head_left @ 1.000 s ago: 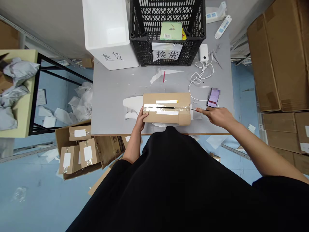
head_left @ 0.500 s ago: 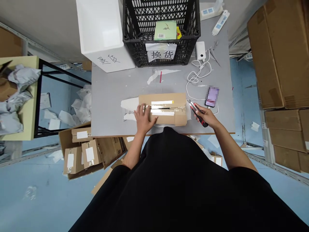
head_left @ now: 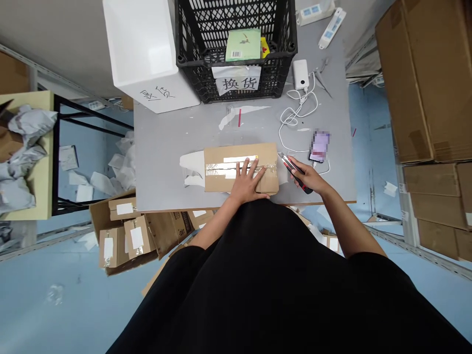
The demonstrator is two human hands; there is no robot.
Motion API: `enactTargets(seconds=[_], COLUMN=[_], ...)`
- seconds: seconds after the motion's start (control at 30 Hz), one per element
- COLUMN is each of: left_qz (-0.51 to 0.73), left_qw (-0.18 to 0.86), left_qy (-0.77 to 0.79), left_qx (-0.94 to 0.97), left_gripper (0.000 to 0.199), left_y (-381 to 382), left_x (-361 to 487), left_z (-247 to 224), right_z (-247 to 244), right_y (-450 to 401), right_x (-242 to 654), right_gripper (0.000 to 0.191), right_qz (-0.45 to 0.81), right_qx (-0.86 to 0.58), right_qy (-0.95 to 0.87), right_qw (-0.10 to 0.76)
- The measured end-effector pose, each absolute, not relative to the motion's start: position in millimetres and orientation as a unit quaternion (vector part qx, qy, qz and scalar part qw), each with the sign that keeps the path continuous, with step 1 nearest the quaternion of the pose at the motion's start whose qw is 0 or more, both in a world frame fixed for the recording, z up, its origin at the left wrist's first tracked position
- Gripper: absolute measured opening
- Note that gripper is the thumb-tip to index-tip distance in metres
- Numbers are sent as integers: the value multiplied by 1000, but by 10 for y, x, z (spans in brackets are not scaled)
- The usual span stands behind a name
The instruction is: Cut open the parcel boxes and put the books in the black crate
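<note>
A cardboard box [head_left: 217,184] with clear tape along its middle and white labels lies near the front edge of the grey table. Spread flat on its top, right of the middle, is my left hand [head_left: 247,186], fingers apart. My right hand [head_left: 309,178] is wrapped round a red and black utility knife [head_left: 298,173]. The knife's tip points up and left, close to the box's right end, not visibly touching it. White paper [head_left: 192,161] sticks out beyond the box's left end.
Behind the box stand a black crate [head_left: 236,78] holding a green book [head_left: 243,45] and a white bin [head_left: 158,93]. A phone [head_left: 319,146], white cable [head_left: 291,118] and power bank [head_left: 301,74] lie at right. Brown boxes [head_left: 409,88] are stacked beyond the table.
My left hand has moved right along the box top, from its left part to right of the middle. My right hand still grips the knife. The whole view has shifted slightly.
</note>
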State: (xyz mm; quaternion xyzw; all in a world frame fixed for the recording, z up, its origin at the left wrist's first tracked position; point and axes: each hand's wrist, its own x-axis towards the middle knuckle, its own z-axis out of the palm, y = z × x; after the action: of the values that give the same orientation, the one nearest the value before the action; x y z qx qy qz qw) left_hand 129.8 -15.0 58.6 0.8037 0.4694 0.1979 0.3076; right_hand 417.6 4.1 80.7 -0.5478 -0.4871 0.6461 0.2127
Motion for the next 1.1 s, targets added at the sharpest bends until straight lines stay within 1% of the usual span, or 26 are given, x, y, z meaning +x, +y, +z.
enactTargets(seconds=[0.13,0.37,0.57,0.77,0.93,1.1], left_qz=[192,221,221,210,226,206], left_qw=[308,346,361,354,358,340], left_qy=[477,485,492,492,496,490], left_qx=[801,772,761,767,758,776], left_gripper=[107,103,102,103,102,105], left_y=[-153,-156,-157,-147,-150,-154], left_x=[1299,1322,1337,1343,1346,1332], left_z=[563,590,604,619,621,575], right_z=[796,751,685,661,647,635], right_y=[35,-55,-37,-17,-99,-168], right_x=[4162,4097,4073,4058,4093,4095], right_gripper=[69,72,71,70,72,72], right_qz=[644,626,643,658,674,688], right_qx=[-551,-559,-549,-536,-521,-512], right_qy=[-485,-474,-456,-452,-450,-443], right_qw=[214,265,279,275,270,262])
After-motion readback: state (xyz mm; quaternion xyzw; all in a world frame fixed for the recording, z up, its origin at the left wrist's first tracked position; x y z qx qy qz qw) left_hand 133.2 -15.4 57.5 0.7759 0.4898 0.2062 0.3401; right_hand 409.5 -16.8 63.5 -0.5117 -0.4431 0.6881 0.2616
